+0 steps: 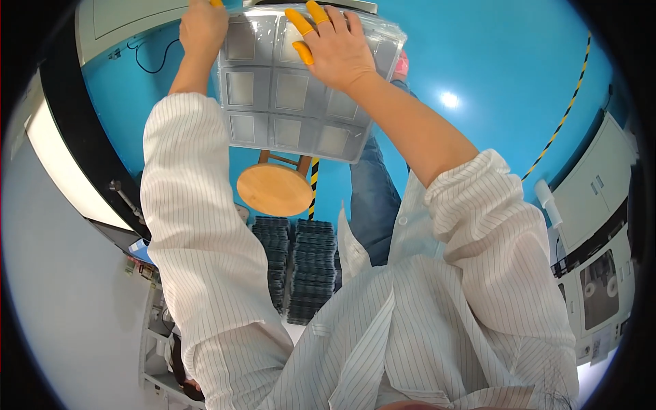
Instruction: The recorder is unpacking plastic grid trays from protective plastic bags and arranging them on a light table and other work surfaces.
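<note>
A clear plastic tray [290,92] with a grid of square compartments lies in front of me at the top of the view, with more layered edges showing at its right side. My left hand [203,31] is curled at its far left corner; the fingertips are partly cut off by the frame edge. Spread across the tray's far part, my right hand [335,51] touches its surface with fingers apart. Yellow finger cots cover several of my fingertips.
Below the tray stands a round wooden stool [275,189]. Two tall stacks of dark trays [312,270] stand nearer to me. A white cabinet [591,184] and a machine [601,287] are at the right. Yellow-black tape [570,109] marks the blue floor [478,61].
</note>
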`<state>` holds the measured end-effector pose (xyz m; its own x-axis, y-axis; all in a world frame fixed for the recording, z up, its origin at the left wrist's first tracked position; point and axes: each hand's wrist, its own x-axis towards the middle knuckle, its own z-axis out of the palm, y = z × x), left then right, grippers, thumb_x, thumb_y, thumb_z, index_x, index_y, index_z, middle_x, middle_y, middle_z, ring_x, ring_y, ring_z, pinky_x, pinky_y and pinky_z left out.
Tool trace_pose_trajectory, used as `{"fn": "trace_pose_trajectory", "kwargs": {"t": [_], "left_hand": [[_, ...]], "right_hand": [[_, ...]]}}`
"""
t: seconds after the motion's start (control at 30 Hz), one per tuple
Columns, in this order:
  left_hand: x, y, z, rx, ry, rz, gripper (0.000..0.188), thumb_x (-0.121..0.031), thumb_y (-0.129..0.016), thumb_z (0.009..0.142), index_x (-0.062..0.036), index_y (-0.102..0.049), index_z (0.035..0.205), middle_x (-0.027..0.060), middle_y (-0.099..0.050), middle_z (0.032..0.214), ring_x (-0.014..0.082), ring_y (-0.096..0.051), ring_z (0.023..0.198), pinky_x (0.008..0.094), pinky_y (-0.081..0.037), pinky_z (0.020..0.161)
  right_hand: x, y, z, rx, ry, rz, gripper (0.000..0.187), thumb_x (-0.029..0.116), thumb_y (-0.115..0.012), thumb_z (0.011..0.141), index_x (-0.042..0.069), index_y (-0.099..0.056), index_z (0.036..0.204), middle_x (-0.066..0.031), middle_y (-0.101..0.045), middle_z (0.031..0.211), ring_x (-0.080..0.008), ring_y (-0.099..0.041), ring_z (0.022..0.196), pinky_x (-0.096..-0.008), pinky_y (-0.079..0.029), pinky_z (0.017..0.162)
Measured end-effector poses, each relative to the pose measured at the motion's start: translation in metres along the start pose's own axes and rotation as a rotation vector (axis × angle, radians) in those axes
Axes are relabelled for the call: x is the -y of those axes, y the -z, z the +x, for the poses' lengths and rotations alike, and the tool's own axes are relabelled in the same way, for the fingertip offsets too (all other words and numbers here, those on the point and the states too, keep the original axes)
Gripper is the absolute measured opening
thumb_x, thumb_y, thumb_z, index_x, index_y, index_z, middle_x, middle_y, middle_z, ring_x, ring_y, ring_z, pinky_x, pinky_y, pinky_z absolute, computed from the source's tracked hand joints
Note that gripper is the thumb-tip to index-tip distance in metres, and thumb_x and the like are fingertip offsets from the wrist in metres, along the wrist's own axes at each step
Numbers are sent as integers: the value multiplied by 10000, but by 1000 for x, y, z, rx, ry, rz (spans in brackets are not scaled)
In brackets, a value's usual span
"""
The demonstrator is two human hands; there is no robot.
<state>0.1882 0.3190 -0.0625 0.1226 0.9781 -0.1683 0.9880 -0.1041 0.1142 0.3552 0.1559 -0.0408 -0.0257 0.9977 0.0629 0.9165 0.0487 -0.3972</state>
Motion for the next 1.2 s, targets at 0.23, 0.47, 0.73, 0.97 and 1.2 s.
{"fn": "trace_pose_trajectory", "kwargs": {"t": [0.23,0.47,0.73,0.97,1.2], "left_hand": [[-5,13,-34,67,16,-528,256,-182,-433,831,63,-507,818,297,-555,792,449,-536,800,487,-419,723],[18,10,-62,6,251,-475,321,-202,-706,675,28,-555,839,157,-575,822,286,-553,804,360,-451,710],[7,11,-83,-404,-94,-247,154,-124,-603,742,-1,-565,827,158,-545,834,334,-529,744,411,-415,676],[-28,20,-81,-181,359,-592,247,-185,-400,842,54,-464,861,324,-534,801,472,-519,785,508,-397,717],[-40,27,-107,-62,277,-625,190,-148,-523,758,33,-482,801,206,-585,720,400,-567,668,491,-416,595]], "right_hand": [[-1,1,-2,-11,-6,-33,496,311,-461,829,120,-379,1280,-150,-438,1215,-300,-415,1092,-465,-312,915],[13,-5,0,59,50,-219,288,319,-491,833,114,-578,1015,-108,-482,1172,-257,-384,1132,-437,-232,967],[18,-5,5,100,63,-258,333,319,-490,834,124,-543,1098,-112,-465,1173,-258,-376,1132,-436,-235,960],[23,-3,6,51,51,-175,439,283,-481,818,125,-442,1226,-134,-442,1201,-278,-396,1107,-450,-265,936],[25,-15,3,104,52,-229,505,280,-493,820,161,-370,1295,-98,-415,1226,-243,-362,1139,-437,-226,951]]}}
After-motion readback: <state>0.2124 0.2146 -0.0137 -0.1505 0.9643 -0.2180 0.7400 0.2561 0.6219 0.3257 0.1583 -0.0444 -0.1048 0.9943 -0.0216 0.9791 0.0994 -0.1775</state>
